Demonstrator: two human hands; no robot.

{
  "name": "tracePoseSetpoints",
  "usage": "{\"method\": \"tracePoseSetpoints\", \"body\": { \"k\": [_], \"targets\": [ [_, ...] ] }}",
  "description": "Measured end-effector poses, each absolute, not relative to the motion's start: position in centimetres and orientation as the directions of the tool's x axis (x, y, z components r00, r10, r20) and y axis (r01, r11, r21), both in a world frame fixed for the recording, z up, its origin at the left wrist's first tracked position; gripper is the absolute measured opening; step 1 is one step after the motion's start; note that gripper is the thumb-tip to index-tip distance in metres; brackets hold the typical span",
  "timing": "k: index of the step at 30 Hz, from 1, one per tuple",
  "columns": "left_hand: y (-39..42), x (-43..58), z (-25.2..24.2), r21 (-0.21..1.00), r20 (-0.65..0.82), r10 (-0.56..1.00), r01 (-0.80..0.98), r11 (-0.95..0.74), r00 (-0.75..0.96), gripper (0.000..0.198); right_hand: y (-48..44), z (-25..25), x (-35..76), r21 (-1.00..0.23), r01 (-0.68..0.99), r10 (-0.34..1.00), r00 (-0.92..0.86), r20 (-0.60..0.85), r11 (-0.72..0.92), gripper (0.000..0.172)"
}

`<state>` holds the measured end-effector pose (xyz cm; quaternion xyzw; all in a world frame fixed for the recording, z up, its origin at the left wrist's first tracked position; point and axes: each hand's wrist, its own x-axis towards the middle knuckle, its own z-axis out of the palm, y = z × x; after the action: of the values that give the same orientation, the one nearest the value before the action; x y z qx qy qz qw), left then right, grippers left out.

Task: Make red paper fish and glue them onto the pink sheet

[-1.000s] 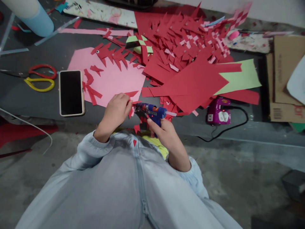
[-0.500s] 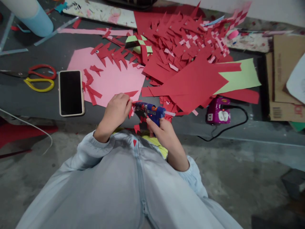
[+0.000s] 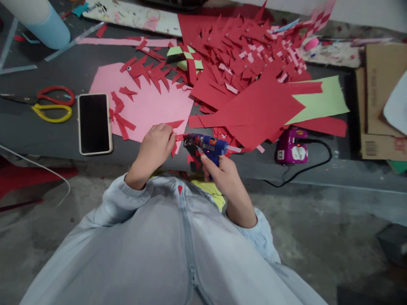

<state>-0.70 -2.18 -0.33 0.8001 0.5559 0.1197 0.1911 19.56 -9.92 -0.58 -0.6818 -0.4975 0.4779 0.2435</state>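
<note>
My right hand (image 3: 219, 171) is closed round the grip of a blue glue gun (image 3: 216, 148), its nozzle pointing left and a pale glue stick (image 3: 234, 149) jutting from its back. My left hand (image 3: 159, 140) pinches a small red paper strip (image 3: 179, 137) whose free end lies close to the nozzle; whether they touch I cannot tell. Under and beyond the left hand lies a pink paper sheet (image 3: 152, 103). On it are red paper pieces (image 3: 127, 92) and a red cut-out with a googly eye (image 3: 135, 70).
Left of the pink sheet are a phone (image 3: 94, 123) and scissors (image 3: 54, 104). Large red paper (image 3: 254, 110) and a heap of red cut-outs (image 3: 235, 46) cover the middle and back. A purple box with a cable (image 3: 291, 147) and cardboard (image 3: 384, 93) are on the right.
The glue gun and my right hand have shifted a little to the right, away from my left hand, so more of the red strip shows. My left hand stays in place.
</note>
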Motion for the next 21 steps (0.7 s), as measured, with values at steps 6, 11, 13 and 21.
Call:
{"method": "tracePoseSetpoints", "body": {
  "k": [6, 11, 13, 21],
  "targets": [
    [-2.13, -0.71, -0.44, 0.440, -0.029, 0.934, 0.844, -0.307, 0.355, 0.027, -9.93, -0.37, 19.56, -0.804, 0.449, 0.906, 0.032, -0.422, -0.390, 0.052],
    [-2.14, -0.68, -0.54, 0.449, -0.019, 0.934, 0.838, -0.310, 0.356, 0.028, -10.00, -0.38, 19.27, -0.805, 0.443, 0.906, 0.043, -0.421, -0.394, 0.053],
    [-2.14, -0.64, -0.50, 0.449, -0.019, 0.933, 0.837, -0.312, 0.359, 0.027, -10.01, -0.47, 19.40, -0.810, 0.428, 0.907, 0.063, -0.417, -0.402, 0.052],
    [-2.65, -0.75, -0.38, 0.461, -0.018, 0.925, 0.824, -0.329, 0.380, 0.027, -10.18, -0.23, 19.94, -0.851, 0.290, 0.899, 0.127, -0.420, -0.439, 0.043]
  ]
}}
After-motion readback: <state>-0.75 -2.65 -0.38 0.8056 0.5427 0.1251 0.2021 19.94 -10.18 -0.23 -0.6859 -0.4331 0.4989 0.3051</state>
